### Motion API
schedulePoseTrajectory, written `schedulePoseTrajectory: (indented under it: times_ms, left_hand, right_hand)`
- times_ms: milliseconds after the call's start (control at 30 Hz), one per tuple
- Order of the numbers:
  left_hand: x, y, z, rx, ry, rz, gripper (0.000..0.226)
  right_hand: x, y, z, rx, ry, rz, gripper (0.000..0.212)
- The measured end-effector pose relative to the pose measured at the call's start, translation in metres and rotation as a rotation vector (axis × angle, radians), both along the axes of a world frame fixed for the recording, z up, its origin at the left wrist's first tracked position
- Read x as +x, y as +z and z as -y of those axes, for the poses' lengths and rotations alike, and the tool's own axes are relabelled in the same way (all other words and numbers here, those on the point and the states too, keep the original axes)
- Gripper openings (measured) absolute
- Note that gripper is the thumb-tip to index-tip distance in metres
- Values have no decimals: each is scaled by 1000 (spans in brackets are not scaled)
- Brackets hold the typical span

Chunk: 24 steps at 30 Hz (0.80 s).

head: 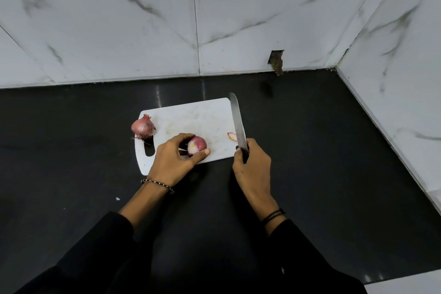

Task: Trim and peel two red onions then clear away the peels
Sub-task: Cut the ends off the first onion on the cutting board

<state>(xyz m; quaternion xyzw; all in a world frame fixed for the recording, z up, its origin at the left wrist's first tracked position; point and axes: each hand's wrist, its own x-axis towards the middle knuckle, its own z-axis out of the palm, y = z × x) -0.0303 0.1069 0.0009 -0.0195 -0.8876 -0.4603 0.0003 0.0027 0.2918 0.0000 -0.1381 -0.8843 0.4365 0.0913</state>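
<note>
Right hand (250,164) grips the knife (238,122), blade toward twelve o'clock, likely held clear while left hand (175,159) pinches the trimmed onion (196,145) steady at the board's (191,114) six o'clock.

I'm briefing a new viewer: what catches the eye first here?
The long knife in the right grip, its blade along the white cutting board's right edge. Next, the partly peeled red onion in the left grip at the board's near edge, and an unpeeled onion at its left edge.

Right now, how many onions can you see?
2. One onion sits on the cutting board, gripped by the left hand. The other onion rests at the board's left edge, untouched.
</note>
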Motion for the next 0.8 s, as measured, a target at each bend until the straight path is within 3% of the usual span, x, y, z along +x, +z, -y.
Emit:
schedulePoseTrajectory:
  times_ms: [133, 267, 433, 600, 800]
  left_hand:
    - [2, 0, -2, 36, 21, 18, 50]
    - [4, 2, -7, 58, 26, 52, 49]
    - [3, 2, -5, 66, 24, 64, 51]
    - [-3, 3, -6, 79, -17, 75, 57]
    - [-11, -3, -12, 95, -80, 54, 61]
  right_hand:
    - [6, 0, -2, -5, 143, -56, 23]
    - [15, -11, -1, 84, 205, 57, 22]
    - [21, -12, -19, 77, 84, 144, 16]
    - [22, -13, -46, 104, -29, 137, 28]
    - [26, -1, -46, -57, -55, 83, 26]
